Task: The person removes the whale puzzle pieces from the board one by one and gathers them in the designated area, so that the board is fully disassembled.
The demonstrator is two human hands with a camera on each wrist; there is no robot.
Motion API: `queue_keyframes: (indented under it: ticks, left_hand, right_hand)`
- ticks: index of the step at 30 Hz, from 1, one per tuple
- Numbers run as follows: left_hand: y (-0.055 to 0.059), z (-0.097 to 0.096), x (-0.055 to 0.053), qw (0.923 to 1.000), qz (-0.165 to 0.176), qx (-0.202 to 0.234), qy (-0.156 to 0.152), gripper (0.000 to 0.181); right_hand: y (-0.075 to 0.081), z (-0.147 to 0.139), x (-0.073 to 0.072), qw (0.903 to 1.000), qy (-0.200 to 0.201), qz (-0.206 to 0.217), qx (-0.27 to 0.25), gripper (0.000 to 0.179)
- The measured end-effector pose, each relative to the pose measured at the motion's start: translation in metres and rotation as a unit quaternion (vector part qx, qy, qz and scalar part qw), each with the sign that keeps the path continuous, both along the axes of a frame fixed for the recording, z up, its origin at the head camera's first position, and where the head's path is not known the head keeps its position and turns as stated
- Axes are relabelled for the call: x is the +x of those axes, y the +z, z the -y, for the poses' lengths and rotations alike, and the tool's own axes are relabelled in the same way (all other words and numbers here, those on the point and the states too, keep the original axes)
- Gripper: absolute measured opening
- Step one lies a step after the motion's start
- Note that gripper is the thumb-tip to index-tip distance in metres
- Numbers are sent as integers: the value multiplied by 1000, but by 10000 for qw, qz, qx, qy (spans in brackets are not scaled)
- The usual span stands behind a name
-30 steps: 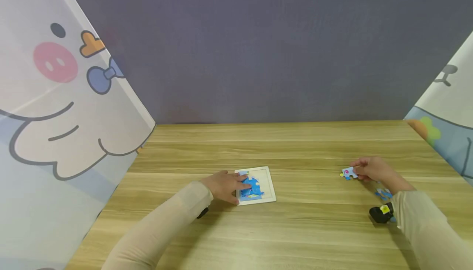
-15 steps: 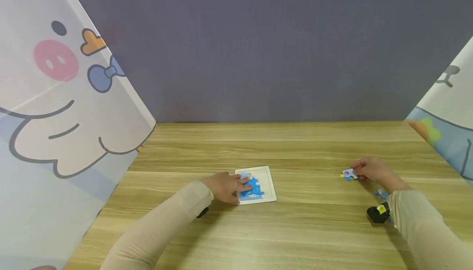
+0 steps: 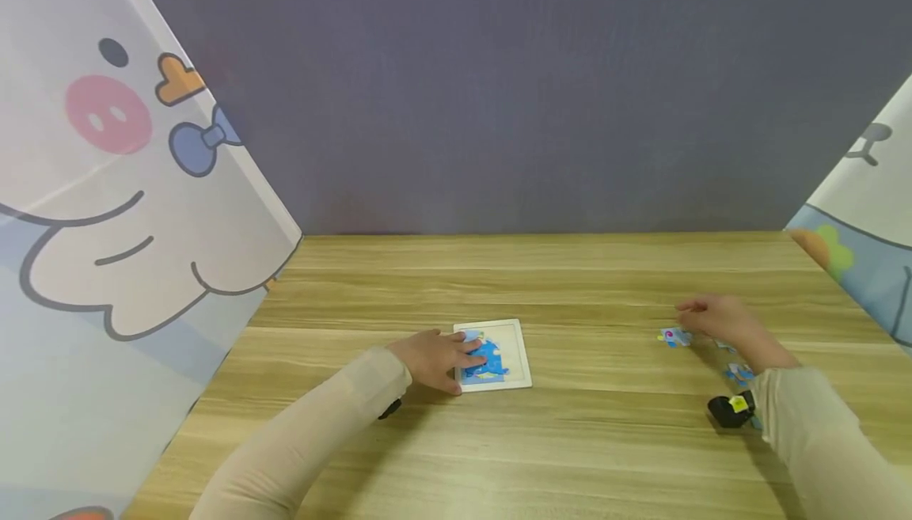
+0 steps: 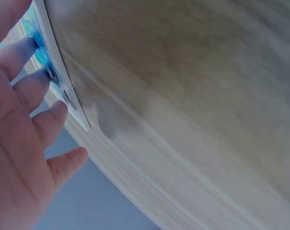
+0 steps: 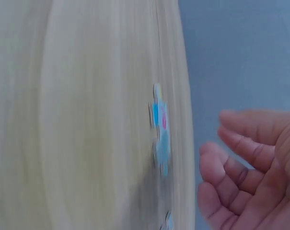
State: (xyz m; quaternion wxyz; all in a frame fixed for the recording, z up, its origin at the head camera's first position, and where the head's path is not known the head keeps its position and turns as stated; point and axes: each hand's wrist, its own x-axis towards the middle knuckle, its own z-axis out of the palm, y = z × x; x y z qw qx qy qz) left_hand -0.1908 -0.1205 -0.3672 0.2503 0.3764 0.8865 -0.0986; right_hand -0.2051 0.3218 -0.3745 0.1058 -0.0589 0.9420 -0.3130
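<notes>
My left hand (image 3: 433, 358) rests with fingers spread over the left part of a white-framed jigsaw board (image 3: 526, 370). Blue assembled pieces (image 3: 495, 358) show between and beyond the fingers; the board's right strip is bare. In the left wrist view, the fingertips lie on the blue picture near the board's edge. On the right, a jigsaw piece (image 3: 673, 336) with a pink swirl lies on the wood. My right hand (image 3: 723, 324) hovers just behind it, fingers loosely bent and holding nothing. The right wrist view has this piece (image 5: 162, 125) apart from the fingertips.
More blue-and-white jigsaw pieces (image 3: 739, 373) lie under the right forearm, partly hidden by it. A black wrist camera (image 3: 728, 410) sits at the right cuff. A grey wall (image 3: 527, 92) backs the wooden table (image 3: 570, 449), with cartoon-printed panels (image 3: 107, 211) at both sides.
The right hand has let go of the swirl piece and lifted slightly up and away from it. The piece now lies on the table. The left hand stays on the board.
</notes>
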Motion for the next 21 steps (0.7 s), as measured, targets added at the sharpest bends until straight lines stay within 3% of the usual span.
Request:
queue_keyframes:
  ticks: [3, 8, 15, 18, 21]
  left_hand:
    - [1, 0, 1, 9999, -98, -70, -50, 66]
    - [1, -1, 2, 9998, -131, -162, 7, 66]
    - [1, -1, 0, 9999, -49, -120, 87, 66]
    - [0, -1, 0, 9999, -3, -126, 95, 66]
    - [0, -1, 0, 9998, 30, -153, 100, 66]
  right_hand:
    - [2, 15, 1, 9993, 185, -295, 130, 44]
    - [4, 54, 0, 9961, 669, -502, -280, 38]
    - [4, 115, -9, 9833, 1579, -689, -590, 29]
    - [3, 138, -12, 9762, 1959, -802, -479, 28]
    - [3, 159, -13, 9643, 2306, -1304, 30, 24]
